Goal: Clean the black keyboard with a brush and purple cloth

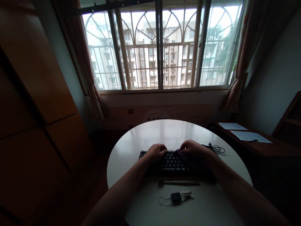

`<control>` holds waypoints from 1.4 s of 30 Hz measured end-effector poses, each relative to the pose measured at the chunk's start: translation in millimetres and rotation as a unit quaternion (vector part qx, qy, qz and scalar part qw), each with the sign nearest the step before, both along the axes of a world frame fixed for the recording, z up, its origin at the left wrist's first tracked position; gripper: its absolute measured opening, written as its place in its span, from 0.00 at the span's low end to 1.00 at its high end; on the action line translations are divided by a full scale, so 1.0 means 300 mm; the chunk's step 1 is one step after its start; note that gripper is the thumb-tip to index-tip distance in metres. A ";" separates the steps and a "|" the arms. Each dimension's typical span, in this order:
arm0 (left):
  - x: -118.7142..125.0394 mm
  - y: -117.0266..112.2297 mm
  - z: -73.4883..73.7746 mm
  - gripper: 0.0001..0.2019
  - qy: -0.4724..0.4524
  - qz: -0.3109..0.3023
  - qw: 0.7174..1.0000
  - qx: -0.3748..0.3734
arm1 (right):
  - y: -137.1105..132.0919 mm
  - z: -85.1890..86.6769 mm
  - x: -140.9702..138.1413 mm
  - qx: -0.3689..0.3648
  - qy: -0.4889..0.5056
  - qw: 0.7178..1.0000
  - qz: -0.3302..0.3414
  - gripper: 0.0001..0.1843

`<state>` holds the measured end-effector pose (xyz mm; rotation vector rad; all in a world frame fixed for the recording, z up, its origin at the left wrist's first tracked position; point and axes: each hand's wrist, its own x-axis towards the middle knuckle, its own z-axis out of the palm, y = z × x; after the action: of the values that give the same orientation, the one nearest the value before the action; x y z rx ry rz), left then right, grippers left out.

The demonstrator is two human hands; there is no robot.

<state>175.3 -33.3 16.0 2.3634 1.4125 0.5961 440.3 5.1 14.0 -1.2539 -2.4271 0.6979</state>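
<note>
A black keyboard [172, 161] lies on the round white table in front of me. My left hand [156, 152] rests over its left part, fingers curled down at the far edge and thumb pressed close to them. My right hand [191, 147] pinches a dark purple cloth [185, 157] that drapes over the keyboard's right side. The cloth and my right forearm hide the keys there. What the left fingertips touch exactly is partly hidden by the hand.
On the white table [127, 150], nearer me, lie a thin stick-like tool [181, 182] and a small black-bodied wire puller [176, 197]. A coiled black cable [216, 148] sits beyond my right wrist. Papers [250, 136] and a pen lie on a wooden surface at right.
</note>
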 end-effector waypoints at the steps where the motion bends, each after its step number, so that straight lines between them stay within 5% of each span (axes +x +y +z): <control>1: 0.000 0.000 0.000 0.13 0.001 0.001 1.000 -0.001 | -0.001 0.003 0.005 -0.006 -0.001 1.000 -0.002 0.13; 23: 0.003 -0.016 0.016 0.13 0.008 -0.003 1.000 -0.004 | 0.032 -0.053 -0.011 -0.027 0.042 0.999 0.000 0.16; 30: 0.002 -0.014 0.011 0.14 0.012 0.000 1.000 0.001 | 0.026 -0.068 -0.062 -0.011 0.033 0.998 -0.056 0.21; 42: 0.006 -0.021 0.019 0.13 0.008 0.006 1.000 -0.005 | 0.052 -0.070 -0.066 -0.072 0.037 0.995 -0.053 0.17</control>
<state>177.1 -39.6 21.6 2.3584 1.4341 0.5721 420.5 20.7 -6.9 -1.3744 -2.2661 0.8854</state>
